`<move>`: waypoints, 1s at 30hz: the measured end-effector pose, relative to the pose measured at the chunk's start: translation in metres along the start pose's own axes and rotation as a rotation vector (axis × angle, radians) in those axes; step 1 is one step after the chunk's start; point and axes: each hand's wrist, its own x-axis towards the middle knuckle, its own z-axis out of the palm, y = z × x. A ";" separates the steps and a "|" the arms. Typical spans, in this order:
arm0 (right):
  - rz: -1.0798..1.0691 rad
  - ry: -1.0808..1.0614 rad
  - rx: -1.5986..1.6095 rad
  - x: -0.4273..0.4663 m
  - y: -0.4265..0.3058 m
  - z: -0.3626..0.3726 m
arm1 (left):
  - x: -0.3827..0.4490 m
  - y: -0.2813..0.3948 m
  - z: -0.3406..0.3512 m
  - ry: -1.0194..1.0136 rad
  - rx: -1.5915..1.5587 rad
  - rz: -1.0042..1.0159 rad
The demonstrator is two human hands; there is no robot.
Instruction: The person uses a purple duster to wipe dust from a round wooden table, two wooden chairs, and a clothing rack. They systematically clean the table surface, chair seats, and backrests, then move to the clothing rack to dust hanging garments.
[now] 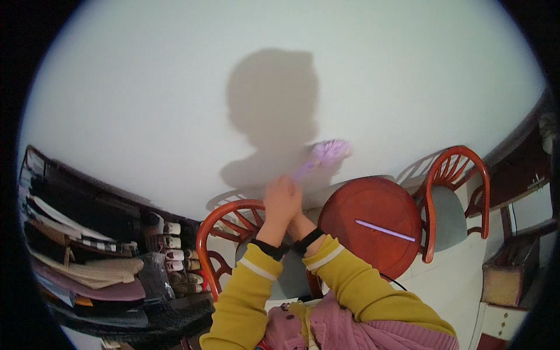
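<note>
Both hands are together at the centre of the view, in front of a pale wall. My left hand (296, 192) and my right hand (280, 197) overlap on the handle of a purple fluffy duster (330, 152). Its head points up and to the right, close to the wall; whether it touches the wall I cannot tell. The fingers are partly hidden behind the hands. A purple rod (385, 230) lies on a round reddish wooden table (350, 205) to the right of the hands.
A wooden chair (205, 232) with a grey seat stands below the hands, another chair (459, 210) right of the table. Clothes (87, 271) hang at the left beside shoes (174, 243) in rows. The wall (153, 109) bears a shadow. A box (503, 284) stands at the lower right.
</note>
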 end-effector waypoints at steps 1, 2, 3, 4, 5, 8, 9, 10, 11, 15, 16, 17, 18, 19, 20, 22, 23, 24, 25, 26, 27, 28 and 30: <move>-0.043 -0.001 -0.220 0.001 -0.014 0.011 | 0.001 0.004 -0.011 0.123 -0.062 0.020; -0.089 -0.006 -0.439 0.003 -0.033 0.018 | 0.004 0.010 -0.020 0.248 -0.122 0.039; -0.149 -0.029 -0.613 0.010 -0.050 0.028 | 0.007 0.015 -0.030 0.363 -0.188 0.048; -0.214 -0.042 -0.785 0.017 -0.067 0.036 | 0.009 0.020 -0.040 0.373 -0.294 0.033; -0.290 -0.072 -0.912 0.025 -0.080 0.046 | 0.012 0.024 -0.048 0.372 -0.410 0.008; -0.529 -0.174 -0.930 0.051 -0.116 0.047 | 0.023 0.029 -0.057 0.350 -0.695 -0.025; -0.251 -0.164 -0.800 0.061 -0.125 0.041 | 0.024 0.028 -0.053 0.346 -0.791 -0.022; -0.104 -0.170 -0.676 0.069 -0.129 0.034 | 0.023 0.027 -0.046 0.292 -0.765 -0.089; -0.047 -0.112 -0.693 0.076 -0.133 0.025 | 0.023 0.024 -0.035 0.241 -0.752 -0.151; -0.243 -0.315 -1.815 0.069 -0.145 -0.033 | 0.008 -0.003 0.022 0.056 -0.706 -0.380; -0.155 -0.376 -1.901 0.065 -0.146 -0.045 | 0.003 -0.012 0.037 0.001 -0.712 -0.446; -0.062 -0.434 -1.985 0.062 -0.146 -0.057 | -0.002 -0.019 0.052 -0.037 -0.723 -0.495; 0.014 -0.510 -2.015 0.058 -0.147 -0.067 | -0.007 -0.025 0.066 -0.076 -0.734 -0.553; 0.090 -0.583 -2.043 0.053 -0.146 -0.075 | -0.012 -0.028 0.077 -0.099 -0.799 -0.623; 0.161 -0.631 -2.078 0.051 -0.145 -0.079 | -0.016 -0.028 0.086 -0.121 -0.866 -0.700; 0.179 -0.612 -2.093 0.053 -0.145 -0.075 | -0.020 -0.026 0.089 -0.204 -1.031 -0.830; 0.182 -0.589 -2.104 0.055 -0.146 -0.068 | -0.018 -0.021 0.084 -0.267 -1.129 -0.882; 0.130 -0.591 -1.983 0.059 -0.151 -0.057 | -0.016 -0.016 0.075 -0.321 -1.227 -0.931; 0.082 -0.592 -1.860 0.066 -0.158 -0.042 | -0.011 -0.010 0.060 -0.277 -1.336 -0.826; 0.089 -0.549 -1.780 0.071 -0.166 -0.023 | -0.003 -0.002 0.042 -0.222 -1.442 -0.713; 0.060 -0.558 -1.735 0.077 -0.180 -0.003 | 0.005 0.006 0.020 -0.187 -1.542 -0.630; 0.049 -0.553 -1.698 0.085 -0.198 0.019 | 0.016 0.014 -0.004 -0.100 -1.595 -0.437; -0.011 -0.466 -1.535 0.093 -0.224 0.070 | 0.032 0.037 -0.053 0.019 -1.709 -0.210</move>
